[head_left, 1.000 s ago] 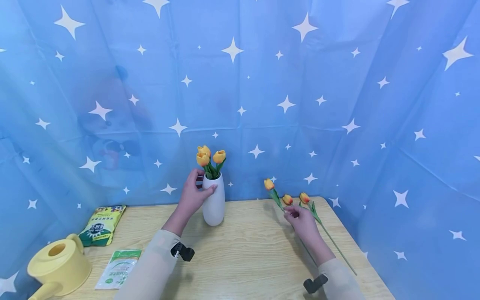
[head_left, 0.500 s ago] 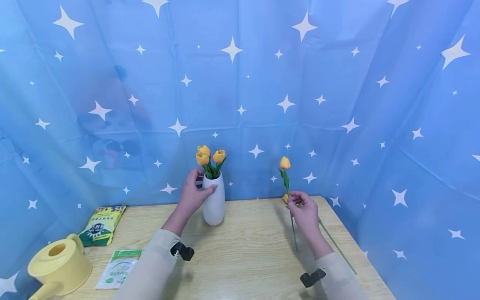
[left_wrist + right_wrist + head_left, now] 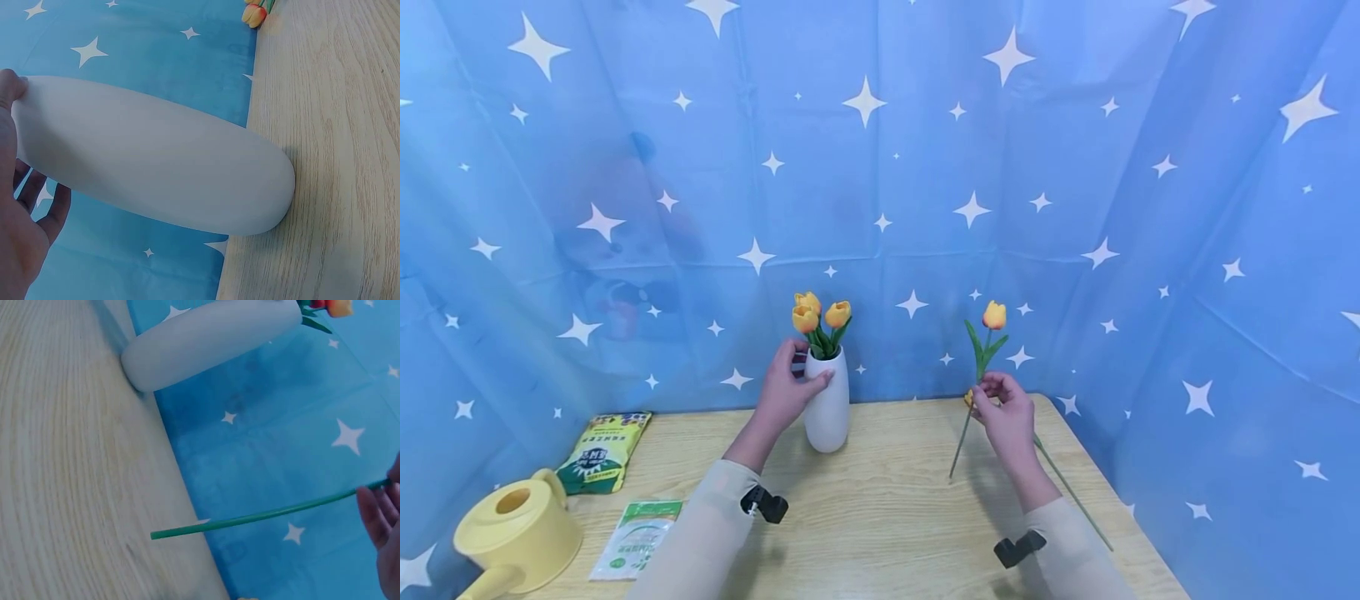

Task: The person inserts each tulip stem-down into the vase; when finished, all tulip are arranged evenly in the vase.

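Note:
A white vase stands upright near the back of the table, with several yellow-orange tulips in its mouth. My left hand grips the vase near its rim, thumb in front and fingers behind; the left wrist view shows the vase's smooth side. At the right, my right hand pinches a single tulip by its green stem. That tulip is held up, bloom on top, its stem slanting down to the left. Behind the right hand another tulip bloom partly shows.
A further green stem lies on the table at the right edge. At the left are a yellow watering can, a green-and-white packet and a yellow-green bag. A blue star-patterned curtain hangs behind.
My right hand has lifted one tulip off the table and turned it upright, its lower stem swinging left. My left hand and the vase have stayed put.

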The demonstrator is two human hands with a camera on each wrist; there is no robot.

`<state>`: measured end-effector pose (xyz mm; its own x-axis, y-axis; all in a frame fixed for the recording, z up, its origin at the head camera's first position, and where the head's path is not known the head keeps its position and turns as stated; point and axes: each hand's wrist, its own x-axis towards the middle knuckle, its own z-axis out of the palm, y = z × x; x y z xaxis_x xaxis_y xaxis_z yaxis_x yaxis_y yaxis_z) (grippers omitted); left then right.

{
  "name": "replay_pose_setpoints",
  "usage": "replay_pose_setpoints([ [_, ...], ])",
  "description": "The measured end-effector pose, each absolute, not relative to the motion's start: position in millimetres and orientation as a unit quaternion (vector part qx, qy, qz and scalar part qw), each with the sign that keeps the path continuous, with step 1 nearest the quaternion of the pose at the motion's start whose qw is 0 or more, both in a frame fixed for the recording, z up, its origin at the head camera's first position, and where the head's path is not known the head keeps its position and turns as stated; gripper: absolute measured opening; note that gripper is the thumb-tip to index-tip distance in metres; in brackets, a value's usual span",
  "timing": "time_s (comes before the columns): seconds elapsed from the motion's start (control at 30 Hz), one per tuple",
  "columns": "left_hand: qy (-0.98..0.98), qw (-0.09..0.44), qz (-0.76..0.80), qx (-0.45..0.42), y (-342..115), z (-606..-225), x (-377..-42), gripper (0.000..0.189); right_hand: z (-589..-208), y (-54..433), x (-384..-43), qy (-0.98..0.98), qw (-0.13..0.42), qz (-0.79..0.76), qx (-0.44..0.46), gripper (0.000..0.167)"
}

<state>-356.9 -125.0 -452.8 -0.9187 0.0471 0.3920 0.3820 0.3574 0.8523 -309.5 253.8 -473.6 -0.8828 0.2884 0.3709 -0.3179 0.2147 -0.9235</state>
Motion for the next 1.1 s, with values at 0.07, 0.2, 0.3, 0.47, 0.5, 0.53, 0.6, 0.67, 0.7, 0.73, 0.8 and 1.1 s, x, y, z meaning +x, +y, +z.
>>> replay_pose_setpoints([
  [0.07,-0.809,0.153,-0.552,-0.132,-124.5,-452.5,-356.6,0.052,-471.4,252.3,-310.8,-0.739,0.243,0.628,0.011,0.022],
  [0.2,-0.808,0.157,-0.552,-0.131,-124.2,-452.7,-356.4,0.052,-467.3,248.9,-312.0,-0.73,0.25,0.636,0.018,0.02],
  [0.3,-0.808,0.159,-0.552,-0.133,-124.1,-453.8,-356.8,0.052,-464.9,246.4,-311.7,-0.722,0.256,0.642,0.023,0.017],
  [0.47,-0.809,0.157,-0.551,-0.133,-124.2,-453.4,-356.9,0.052,-462.7,243.8,-311.0,-0.713,0.267,0.647,0.045,0.013],
  [0.5,-0.809,0.156,-0.551,-0.132,-124.3,-452.9,-356.7,0.052,-462.0,243.3,-311.3,-0.711,0.27,0.648,0.049,0.014],
  [0.53,-0.809,0.155,-0.551,-0.132,-124.3,-452.5,-356.5,0.052,-461.4,242.6,-311.6,-0.708,0.271,0.65,0.052,0.014],
  [0.6,-0.809,0.153,-0.552,-0.131,-124.3,-451.9,-356.5,0.053,-459.2,240.3,-311.7,-0.704,0.272,0.654,0.053,0.014],
  [0.67,-0.809,0.153,-0.551,-0.132,-124.2,-451.7,-356.4,0.052,-456.2,237.3,-311.5,-0.699,0.273,0.659,0.052,0.014],
  [0.7,-0.81,0.153,-0.551,-0.132,-124.3,-451.7,-356.4,0.052,-455.1,236.1,-311.5,-0.696,0.274,0.662,0.053,0.014],
  [0.73,-0.809,0.153,-0.552,-0.132,-124.3,-451.7,-356.5,0.052,-453.9,234.5,-310.9,-0.694,0.274,0.664,0.055,0.014],
  [0.8,-0.809,0.155,-0.552,-0.133,-124.4,-451.7,-356.6,0.052,-452.0,231.9,-309.8,-0.69,0.275,0.667,0.058,0.015],
  [1.1,-0.806,0.153,-0.555,-0.137,-124.6,-451.9,-356.9,0.052,-443.3,220.1,-308.5,-0.678,0.272,0.679,0.074,0.014],
])
